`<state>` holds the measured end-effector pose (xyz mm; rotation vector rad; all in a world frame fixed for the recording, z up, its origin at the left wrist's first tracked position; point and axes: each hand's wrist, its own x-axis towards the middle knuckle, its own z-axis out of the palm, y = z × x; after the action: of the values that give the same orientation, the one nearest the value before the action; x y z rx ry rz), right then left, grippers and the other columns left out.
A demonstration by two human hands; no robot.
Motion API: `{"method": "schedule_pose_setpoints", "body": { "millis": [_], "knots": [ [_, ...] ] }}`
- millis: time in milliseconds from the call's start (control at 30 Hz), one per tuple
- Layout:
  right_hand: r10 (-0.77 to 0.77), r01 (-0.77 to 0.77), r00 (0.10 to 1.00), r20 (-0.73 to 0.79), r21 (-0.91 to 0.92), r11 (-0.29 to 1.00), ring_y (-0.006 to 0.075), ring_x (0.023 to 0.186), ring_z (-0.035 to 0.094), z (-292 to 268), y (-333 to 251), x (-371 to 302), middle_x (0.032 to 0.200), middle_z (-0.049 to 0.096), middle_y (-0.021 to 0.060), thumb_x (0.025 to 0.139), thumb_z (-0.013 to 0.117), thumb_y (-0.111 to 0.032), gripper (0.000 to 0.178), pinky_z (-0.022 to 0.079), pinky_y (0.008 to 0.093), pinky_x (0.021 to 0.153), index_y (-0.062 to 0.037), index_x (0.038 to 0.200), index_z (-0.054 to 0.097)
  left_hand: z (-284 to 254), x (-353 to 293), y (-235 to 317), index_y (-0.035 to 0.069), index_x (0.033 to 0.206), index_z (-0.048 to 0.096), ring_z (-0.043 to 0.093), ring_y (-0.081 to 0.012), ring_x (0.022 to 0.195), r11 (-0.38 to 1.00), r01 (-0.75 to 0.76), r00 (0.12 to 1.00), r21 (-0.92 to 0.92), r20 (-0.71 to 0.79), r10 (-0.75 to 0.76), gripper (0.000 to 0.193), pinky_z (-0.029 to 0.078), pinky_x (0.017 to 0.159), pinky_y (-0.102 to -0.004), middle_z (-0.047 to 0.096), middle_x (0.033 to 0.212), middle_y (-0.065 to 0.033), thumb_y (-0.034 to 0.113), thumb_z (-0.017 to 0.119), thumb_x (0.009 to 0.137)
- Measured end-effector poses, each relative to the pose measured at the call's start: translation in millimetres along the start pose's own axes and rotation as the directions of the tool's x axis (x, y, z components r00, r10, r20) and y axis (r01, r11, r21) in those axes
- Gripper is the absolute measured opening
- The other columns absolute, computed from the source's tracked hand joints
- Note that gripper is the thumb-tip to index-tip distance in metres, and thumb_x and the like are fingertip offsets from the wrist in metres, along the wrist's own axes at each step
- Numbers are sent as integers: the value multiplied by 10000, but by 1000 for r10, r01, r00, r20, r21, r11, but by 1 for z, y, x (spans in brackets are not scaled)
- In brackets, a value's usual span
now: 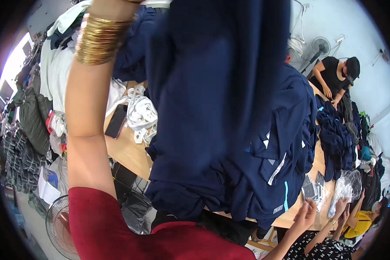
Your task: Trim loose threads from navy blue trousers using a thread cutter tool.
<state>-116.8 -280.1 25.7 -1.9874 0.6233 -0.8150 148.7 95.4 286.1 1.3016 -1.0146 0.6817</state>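
My left arm, with a stack of gold bangles point(99, 40), reaches up along the left side. Its hand is past the top edge, out of sight. A dark navy garment point(199, 99) hangs blurred from the top edge, in front of a heap of navy garments point(264, 173) with white and light-blue trim. Where the garment is held cannot be seen. At lower right, my right hand point(307, 214) is beside the heap, near small grey and white pieces point(314, 190) on the table. Its fingers are curled together; anything between them is too small to make out.
A bundle of white tape point(139, 110) and a dark phone point(116, 121) lie on the wooden table point(128, 154). Fabric piles and a fan point(58, 225) stand at left. Other people work at right, near clear plastic bags point(347, 186) and more navy garments point(336, 136).
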Motion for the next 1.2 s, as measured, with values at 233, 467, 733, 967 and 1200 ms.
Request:
{"method": "schedule_pose_setpoints", "body": {
  "millis": [233,467,733,967,1200],
  "knots": [
    [-61,57,998,31,114,992,-14,484,295,11,-27,4,650,414,-51,915,509,-147,160,202,157,411,-28,1017,542,-49,-8,-203,51,929,583,608,-157,770,703,-462,836,542,531,139,131,514,678,-354,618,862,-55,167,564,872],
    [-15,11,998,55,72,997,2,527,335,16,-21,-5,826,520,-3,884,542,-119,163,222,165,429,-17,1011,540,-159,138,-90,42,937,558,572,-211,769,963,259,871,72,-448,-201,170,444,673,-311,602,840,-89,185,532,849],
    [25,-46,986,166,124,991,71,728,447,18,-14,-13,833,506,18,860,575,-81,169,355,181,651,18,989,531,-277,-105,-254,142,814,543,470,-126,628,661,689,555,-296,-372,-744,139,499,650,-331,535,767,-10,210,659,778],
    [1,-2,985,171,10,1000,69,702,429,11,-11,-19,814,514,-3,821,619,-73,178,356,193,633,7,967,557,-253,-207,-268,79,1252,497,537,-220,1016,519,840,444,159,-752,-488,583,388,867,-398,593,1074,-65,133,689,704],
    [7,-9,987,161,12,1000,61,708,458,15,-6,-29,804,547,2,812,627,-81,183,390,191,658,8,956,559,-223,-167,-268,30,946,554,555,-352,974,205,763,641,613,-759,-115,451,425,895,-387,603,963,-177,242,737,593]
  ]
}}
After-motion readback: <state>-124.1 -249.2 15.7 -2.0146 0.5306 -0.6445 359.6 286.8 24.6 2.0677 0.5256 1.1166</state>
